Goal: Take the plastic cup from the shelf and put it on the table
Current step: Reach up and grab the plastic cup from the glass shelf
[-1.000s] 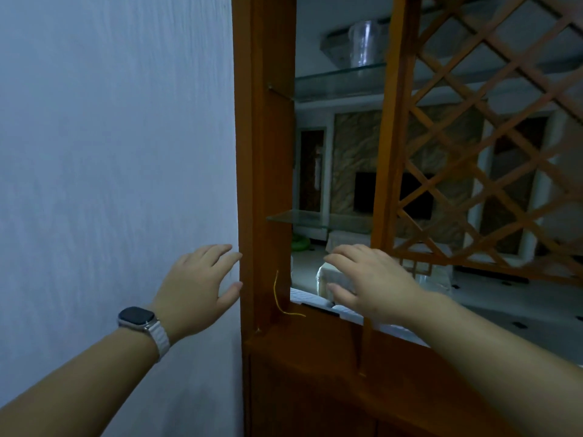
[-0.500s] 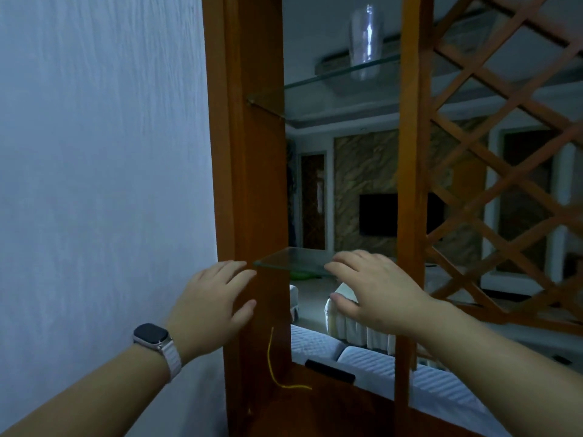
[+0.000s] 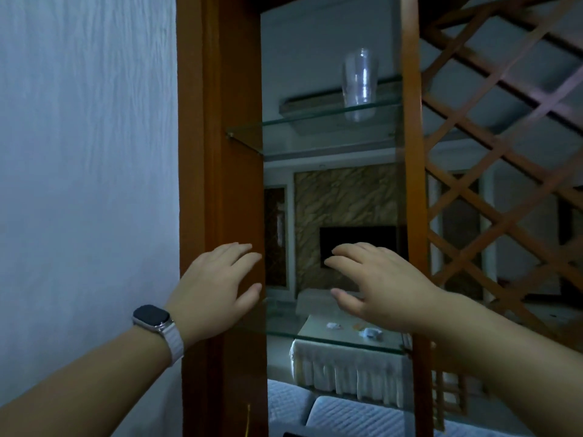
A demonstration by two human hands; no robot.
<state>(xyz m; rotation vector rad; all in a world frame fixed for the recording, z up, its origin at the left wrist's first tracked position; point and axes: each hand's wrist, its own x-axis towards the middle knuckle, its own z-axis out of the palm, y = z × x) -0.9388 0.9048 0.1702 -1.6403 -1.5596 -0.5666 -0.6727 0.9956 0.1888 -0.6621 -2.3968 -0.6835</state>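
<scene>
A clear plastic cup stands upright on the upper glass shelf of a wooden partition, high in the head view. My right hand is raised in the shelf opening, fingers spread, well below the cup and holding nothing. My left hand, with a watch on its wrist, hovers with fingers apart in front of the partition's left wooden post. A white-skirted table shows through the opening in the room beyond.
A lower glass shelf spans the opening at hand height. A wooden lattice fills the right side past the right post. A white wall is on the left. A grey sofa back lies below.
The view has tilted upward, bringing the cup and upper shelf lower into the frame. Both hands have risen with it and stay open, the right one now above the lower glass shelf.
</scene>
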